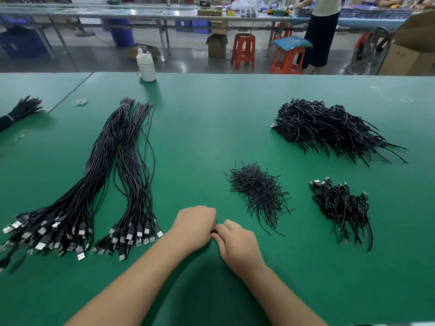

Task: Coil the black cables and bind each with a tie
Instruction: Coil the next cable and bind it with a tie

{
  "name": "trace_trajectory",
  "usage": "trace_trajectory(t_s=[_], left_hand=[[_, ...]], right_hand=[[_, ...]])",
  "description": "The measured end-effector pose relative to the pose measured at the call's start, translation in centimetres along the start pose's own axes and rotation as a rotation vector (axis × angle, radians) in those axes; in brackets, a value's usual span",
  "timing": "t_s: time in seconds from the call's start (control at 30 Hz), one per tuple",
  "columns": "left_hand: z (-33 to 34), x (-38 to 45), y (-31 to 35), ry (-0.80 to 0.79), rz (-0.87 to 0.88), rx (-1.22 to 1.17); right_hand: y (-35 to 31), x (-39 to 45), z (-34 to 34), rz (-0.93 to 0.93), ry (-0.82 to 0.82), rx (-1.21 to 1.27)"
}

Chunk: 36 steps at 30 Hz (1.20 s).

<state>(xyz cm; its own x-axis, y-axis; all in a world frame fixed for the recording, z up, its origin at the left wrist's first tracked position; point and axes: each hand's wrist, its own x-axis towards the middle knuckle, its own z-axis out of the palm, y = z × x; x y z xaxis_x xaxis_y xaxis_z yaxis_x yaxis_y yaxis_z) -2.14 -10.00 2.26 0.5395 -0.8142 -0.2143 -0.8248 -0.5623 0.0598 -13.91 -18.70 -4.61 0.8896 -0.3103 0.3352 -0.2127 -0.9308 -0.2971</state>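
- my left hand [195, 223] is curled around a coiled cable that it mostly hides; my right hand [231, 240] pinches a black tie [215, 226] where the two hands meet, low on the green tabletop [200, 128].
- i'd judge i'm mid-twist: hold the coil firm and wind the tie snug.
- spare ties [257, 190] lie just right; finished coils [341, 205] sit further right.
- uncoiled usb cables [94, 184] wait on the left.
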Motion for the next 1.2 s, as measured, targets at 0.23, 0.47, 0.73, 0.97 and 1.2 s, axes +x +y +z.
trace_trajectory(t_s=[0.23,0.47,0.73,0.97,1.2], left_hand=[[-0.2,0.1,-2.0,-0.097,-0.128,-0.149],[-0.9,-0.2,-4.6,-0.223,-0.468,-1.191],[-0.2,-0.7,-2.0,-0.313,-0.266,-1.25],[0.9,-0.5,-2.0,-0.108,-0.101,-0.775],[1.7,-0.8,-2.0,0.054,-0.029,-0.721]], right_hand=[[0.9,0.0,0.7,-0.027,0.33,-0.12],[0.5,0.1,0.5,-0.143,0.321,-0.11],[0.5,-0.2,0.1,-0.122,0.236,0.19],[0.6,0.0,-0.5,0.033,0.08,0.357],[1.1,1.0,-0.6,0.273,-0.061,0.706]])
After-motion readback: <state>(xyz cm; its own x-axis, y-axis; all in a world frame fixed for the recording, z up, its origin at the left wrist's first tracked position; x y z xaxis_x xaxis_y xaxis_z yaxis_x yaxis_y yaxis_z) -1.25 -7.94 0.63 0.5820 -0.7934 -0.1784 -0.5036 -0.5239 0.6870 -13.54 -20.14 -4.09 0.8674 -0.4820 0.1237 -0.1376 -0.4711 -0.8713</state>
